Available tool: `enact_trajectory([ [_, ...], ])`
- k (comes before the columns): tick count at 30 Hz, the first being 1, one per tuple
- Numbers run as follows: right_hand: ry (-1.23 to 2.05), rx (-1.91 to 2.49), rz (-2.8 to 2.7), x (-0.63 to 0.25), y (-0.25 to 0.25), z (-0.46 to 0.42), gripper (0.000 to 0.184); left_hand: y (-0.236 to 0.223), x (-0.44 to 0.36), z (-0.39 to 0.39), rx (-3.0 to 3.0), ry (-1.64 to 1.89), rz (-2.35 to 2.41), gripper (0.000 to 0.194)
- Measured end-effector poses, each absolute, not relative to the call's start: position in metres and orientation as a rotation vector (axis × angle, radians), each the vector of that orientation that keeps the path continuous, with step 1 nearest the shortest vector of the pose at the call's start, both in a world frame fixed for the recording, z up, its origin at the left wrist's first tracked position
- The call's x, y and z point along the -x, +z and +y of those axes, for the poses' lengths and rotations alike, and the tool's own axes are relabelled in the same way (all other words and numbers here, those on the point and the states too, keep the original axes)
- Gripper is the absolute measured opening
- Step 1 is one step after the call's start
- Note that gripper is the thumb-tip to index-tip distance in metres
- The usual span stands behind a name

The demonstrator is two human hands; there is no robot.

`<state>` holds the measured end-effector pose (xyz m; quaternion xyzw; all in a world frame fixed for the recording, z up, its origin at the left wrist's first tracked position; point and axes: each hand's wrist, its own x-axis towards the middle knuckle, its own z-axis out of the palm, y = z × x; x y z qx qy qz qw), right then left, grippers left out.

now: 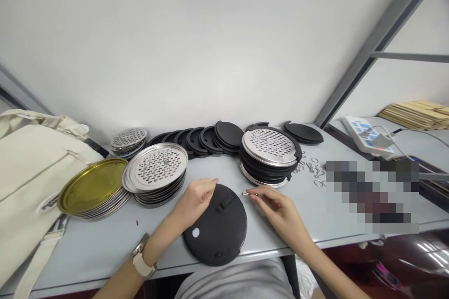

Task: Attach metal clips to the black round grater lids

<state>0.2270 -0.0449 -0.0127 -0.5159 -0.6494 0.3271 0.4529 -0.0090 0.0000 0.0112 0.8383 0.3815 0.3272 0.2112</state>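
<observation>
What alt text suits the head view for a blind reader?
A person's right grip pinches a small metal piece beside a black disc on a grey table; the left grip curls over the disc's edge. Beyond stand stacks topped with perforated metal discs; a gold-topped stack sits at left.

Disc [217, 236] on counter [94, 247], at front edge; disc stack [270, 149] behind, right; plate stack [157, 170] behind, left; bag [31, 163] far left.
</observation>
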Motion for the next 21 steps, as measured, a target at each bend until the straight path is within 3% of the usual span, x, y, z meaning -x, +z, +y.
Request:
enact_trajectory([
  [4, 0.807, 1.227, -1.594, -0.222, -0.011, -0.038, 0.02, 0.019, 0.004, -0.005, -2.327, 0.749, 1.076, 0.029],
  [8, 0.843, 1.179, -1.617, -0.214, -0.009, -0.033, 0.017, 0.026, -0.007, -0.018, -2.298, 0.702, 1.222, 0.009],
  [13, 0.888, 1.171, -1.608, -0.209, -0.009, -0.031, 0.014, 0.025, -0.014, -0.029, -2.452, 0.538, 1.355, 0.019],
  [21, 0.944, 1.155, -1.568, -0.206, -0.012, -0.027, 0.022, 0.021, -0.016, -0.023, -2.653, 0.497, 1.28, 0.014],
])
